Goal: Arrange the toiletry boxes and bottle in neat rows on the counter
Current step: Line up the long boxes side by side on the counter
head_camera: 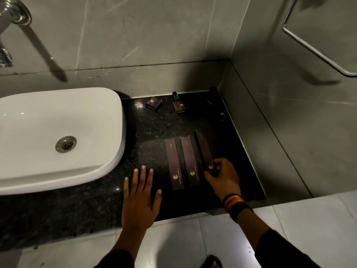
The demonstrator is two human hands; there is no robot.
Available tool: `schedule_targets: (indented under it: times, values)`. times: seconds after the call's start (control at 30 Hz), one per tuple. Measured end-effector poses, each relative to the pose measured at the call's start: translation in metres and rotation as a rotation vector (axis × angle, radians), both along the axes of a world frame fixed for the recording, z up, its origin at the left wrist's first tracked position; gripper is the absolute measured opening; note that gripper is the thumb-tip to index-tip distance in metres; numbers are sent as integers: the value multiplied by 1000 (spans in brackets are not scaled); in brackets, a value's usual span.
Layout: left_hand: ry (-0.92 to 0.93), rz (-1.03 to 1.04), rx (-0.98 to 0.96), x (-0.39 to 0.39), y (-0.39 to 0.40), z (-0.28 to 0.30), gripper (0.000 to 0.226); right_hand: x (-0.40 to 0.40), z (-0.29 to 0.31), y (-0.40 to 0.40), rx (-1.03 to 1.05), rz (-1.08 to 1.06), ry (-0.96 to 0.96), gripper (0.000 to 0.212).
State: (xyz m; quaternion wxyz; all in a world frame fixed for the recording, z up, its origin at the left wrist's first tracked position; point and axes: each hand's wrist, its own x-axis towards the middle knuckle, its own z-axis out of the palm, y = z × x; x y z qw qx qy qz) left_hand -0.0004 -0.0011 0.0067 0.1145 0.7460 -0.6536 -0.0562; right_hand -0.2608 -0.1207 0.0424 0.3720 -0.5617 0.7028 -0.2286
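Three long dark brown boxes lie side by side on the black counter [150, 132]: a left box [173, 163], a middle box [189, 161] and a right box [205, 149]. My right hand [224, 176] grips the near end of the right box. My left hand [141, 198] rests flat on the counter with fingers spread, left of the boxes and holding nothing. At the back lie a small square box [154, 103] and another small box [180, 106]. A small green bottle [175, 96] stands just behind that second box. One more small box [223, 115] sits in shadow by the right wall.
A white basin [58, 136] fills the counter's left side, with a chrome tap [13, 14] on the wall above. Grey walls close the back and right. The counter's front edge runs just below my wrists. A rail [316, 53] hangs on the right wall.
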Motion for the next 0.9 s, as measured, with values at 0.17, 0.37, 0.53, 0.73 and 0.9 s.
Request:
schedule_targets:
  times: [0.17, 0.37, 0.53, 0.73, 0.9]
  values:
    - [-18, -3, 9, 2, 1, -1, 70, -3, -6, 12, -18, 20, 16, 49]
    - [-33, -6, 34, 5, 3, -3, 71, -16, -1, 12, -25, 25, -2, 51]
    - [8, -15, 31, 6, 4, -8, 74, -30, 11, -47, -177, -66, -15, 40]
    - [13, -13, 36, 8, -2, -12, 79, -22, 25, -168, -212, 41, 276, 52]
    - [25, -10, 20, 7, -3, -13, 74, -9, 26, -214, -136, 101, 462, 57]
